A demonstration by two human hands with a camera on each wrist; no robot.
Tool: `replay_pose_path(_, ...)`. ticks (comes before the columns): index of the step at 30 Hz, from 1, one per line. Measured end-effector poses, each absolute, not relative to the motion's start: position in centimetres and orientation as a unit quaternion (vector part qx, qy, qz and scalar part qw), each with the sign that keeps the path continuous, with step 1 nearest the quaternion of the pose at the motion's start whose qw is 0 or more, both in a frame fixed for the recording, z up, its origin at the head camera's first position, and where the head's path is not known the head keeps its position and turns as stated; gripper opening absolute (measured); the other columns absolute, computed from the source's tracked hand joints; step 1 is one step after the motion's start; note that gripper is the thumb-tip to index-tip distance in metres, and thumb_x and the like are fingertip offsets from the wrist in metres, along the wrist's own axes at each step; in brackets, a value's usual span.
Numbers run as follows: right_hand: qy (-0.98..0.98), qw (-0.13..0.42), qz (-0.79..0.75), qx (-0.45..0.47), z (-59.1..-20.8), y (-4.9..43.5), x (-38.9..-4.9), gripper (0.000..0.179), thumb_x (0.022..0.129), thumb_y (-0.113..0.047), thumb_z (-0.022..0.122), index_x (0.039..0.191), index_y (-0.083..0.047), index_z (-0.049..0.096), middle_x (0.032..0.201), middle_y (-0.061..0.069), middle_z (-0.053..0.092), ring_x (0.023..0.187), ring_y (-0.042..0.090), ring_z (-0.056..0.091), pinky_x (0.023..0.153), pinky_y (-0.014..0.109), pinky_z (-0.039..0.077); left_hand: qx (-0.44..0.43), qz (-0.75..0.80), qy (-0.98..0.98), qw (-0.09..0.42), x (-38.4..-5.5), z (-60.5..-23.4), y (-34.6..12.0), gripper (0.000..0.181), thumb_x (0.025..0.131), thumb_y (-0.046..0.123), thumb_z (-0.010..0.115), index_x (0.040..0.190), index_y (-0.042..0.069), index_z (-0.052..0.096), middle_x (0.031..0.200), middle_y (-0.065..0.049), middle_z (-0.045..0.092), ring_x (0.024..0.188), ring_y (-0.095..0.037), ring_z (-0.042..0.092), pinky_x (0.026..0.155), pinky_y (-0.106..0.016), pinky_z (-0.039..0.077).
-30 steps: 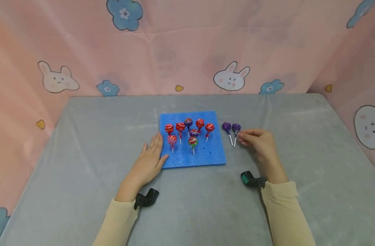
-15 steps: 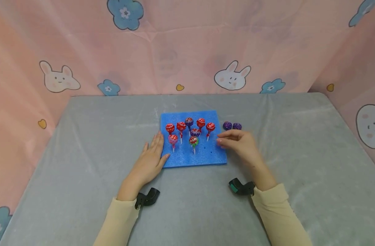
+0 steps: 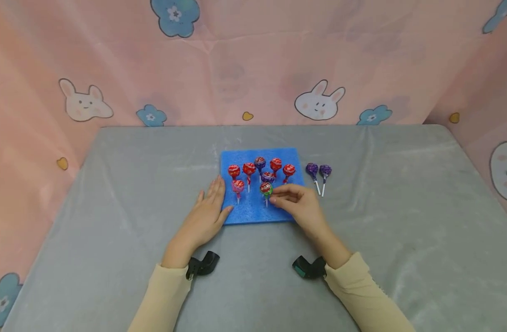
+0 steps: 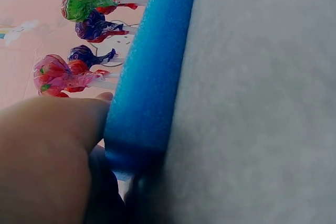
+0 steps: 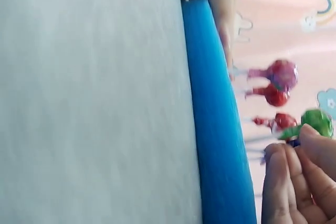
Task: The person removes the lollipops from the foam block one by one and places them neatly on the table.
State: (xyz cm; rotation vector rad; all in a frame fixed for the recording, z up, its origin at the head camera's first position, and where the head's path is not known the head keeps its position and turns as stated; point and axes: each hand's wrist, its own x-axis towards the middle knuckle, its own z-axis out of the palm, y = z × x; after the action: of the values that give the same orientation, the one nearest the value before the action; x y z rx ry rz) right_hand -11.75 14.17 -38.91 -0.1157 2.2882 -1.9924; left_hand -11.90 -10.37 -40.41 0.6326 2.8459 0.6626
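Several wrapped lollipops stand upright in a blue foam block [image 3: 253, 216], among them a pink one [image 3: 238, 186] and a green-and-red one [image 3: 266, 188]. My left hand [image 3: 206, 216] rests flat against the block's left edge, fingers straight and thumb on its front corner. My right hand [image 3: 303, 207] is at the green-and-red lollipop's right side, thumb and fingertips close to its wrapper and stick with a small gap between them. In the right wrist view the thumb overlaps the green wrapper [image 5: 317, 123]; whether it touches is unclear.
Two purple lollipops [image 3: 319, 170] lie side by side on the grey tabletop [image 3: 386, 207], right of the block. A pink curtain [image 3: 253, 60] with rabbits and flowers hangs behind the table. Red and purple lollipops stand in the block's farther rows.
My right hand has moved left from beside the two purple lollipops, across the block's right edge, to the green-and-red lollipop. The left hand has stayed on the block.
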Motion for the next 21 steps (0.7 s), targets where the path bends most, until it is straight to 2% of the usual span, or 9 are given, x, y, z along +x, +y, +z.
replay_pose_path(9, 0.789, -0.026, -0.611, -0.063, -40.2, 13.0, -11.5, 0.016, 0.078, 0.001, 0.074, 0.091, 0.007, 0.069, 0.085, 0.018, 0.070, 0.074, 0.012, 0.069, 0.067, 0.023, 0.055, 0.213, 0.224, 0.948, 0.070, -12.0, -40.3, -10.2, 0.065, 0.102, 0.032, 0.038, 0.149, -0.001, 0.007, 0.156, -0.015, 0.004, 0.143, -0.028, 0.005, 0.113, -0.049, 0.005)
replay_pose_path(15, 0.810, -0.049, -0.581, -0.059, -40.4, 12.6, -11.4, 0.015, 0.075, -0.002, 0.078, 0.085, 0.003, 0.070, 0.081, 0.013, 0.071, 0.069, 0.015, 0.069, 0.063, 0.022, 0.054, 0.214, 0.224, 0.948, 0.067, -12.0, -40.4, -10.3, 0.065, 0.102, 0.032, 0.038, 0.149, -0.002, 0.008, 0.156, -0.015, 0.005, 0.143, -0.028, 0.006, 0.113, -0.049, 0.006)
replay_pose_path(21, 0.822, -0.075, -0.561, -0.067, -40.5, 12.4, -11.5, 0.008, 0.077, -0.001, 0.076, 0.080, 0.003, 0.071, 0.078, 0.013, 0.071, 0.068, 0.017, 0.067, 0.061, 0.017, 0.052, 0.213, 0.223, 0.949, 0.068, -11.9, -40.6, -10.4, 0.066, 0.102, 0.032, 0.038, 0.149, -0.001, 0.008, 0.156, -0.015, 0.004, 0.143, -0.028, 0.006, 0.113, -0.049, 0.006)
